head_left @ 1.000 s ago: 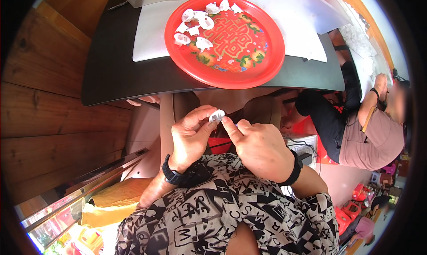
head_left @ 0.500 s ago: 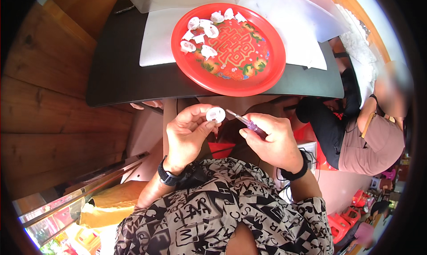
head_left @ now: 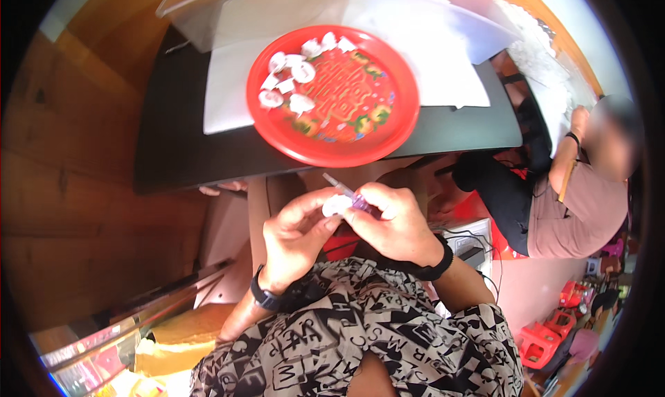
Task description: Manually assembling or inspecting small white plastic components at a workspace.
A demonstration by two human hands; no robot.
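Between the thumb and fingers of my left hand (head_left: 294, 238) is a small round white plastic part (head_left: 335, 205), slightly blurred. My right hand (head_left: 393, 224) grips a screwdriver by its purple see-through handle (head_left: 361, 202). The screwdriver's metal shaft (head_left: 336, 183) points up and left, passing just above the white part. My right fingertips are close against the part; whether they touch it I cannot tell. Beyond my hands a round red tray (head_left: 332, 155) with a gold and flower pattern sits on the table. Several similar white parts (head_left: 303, 71) lie at its far left.
The tray rests partly on a white sheet (head_left: 443, 78) on the dark table (head_left: 457, 130). Clear plastic bins (head_left: 457, 23) stand behind it. At the right a seated person (head_left: 582, 210) works at another white-topped table. Red stools (head_left: 540, 345) stand at the lower right.
My right hand has moved left, bringing the screwdriver up to the white part. The part is now tilted and both hands sit together. The whole view has shifted a little.
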